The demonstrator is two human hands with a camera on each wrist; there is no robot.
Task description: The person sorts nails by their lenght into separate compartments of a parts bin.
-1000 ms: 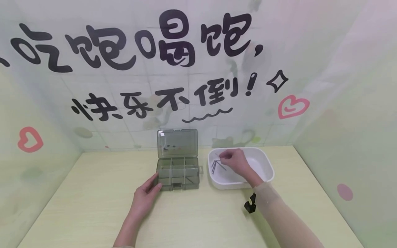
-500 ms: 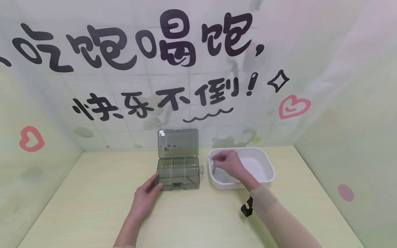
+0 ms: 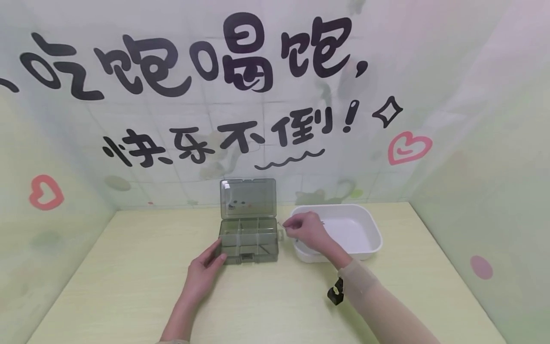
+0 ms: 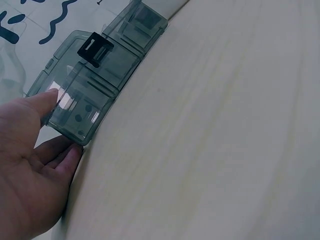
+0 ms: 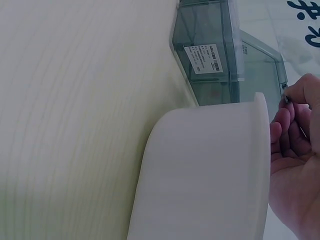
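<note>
Two hands at work over a pale wooden tabletop (image 3: 129,296). Left hand (image 3: 202,274) resting flat on the table, fingers straight and relaxed, fingertips touching the near left corner of the smoky grey transparent plastic compartment box (image 3: 248,240), lid standing upright at the back; same contact visible in the left wrist view, thumb and fingers (image 4: 47,102) against the box corner, nothing grasped. Right hand (image 3: 306,231) clenched in a pinch on thin dark metal pins (image 3: 281,224), held in the air between the white rectangular plastic tub (image 3: 369,234) and the right side of the box, just beside the box's small side latch. Exact count of pins in the pinch impossible to tell, too small. Right wrist view: fingers (image 5: 292,107) curled together over the tub rim, box just beyond. Tub interior mostly hidden behind the hand; visible part showing white floor only. Box compartments too murky to confirm contents. Judged progress: pins lifted out of the tub, carried almost to the box, not yet dropped into a compartment; placing and lid closing apparently left. Black wrist-camera mount (image 3: 335,294) under the right forearm.
</note>
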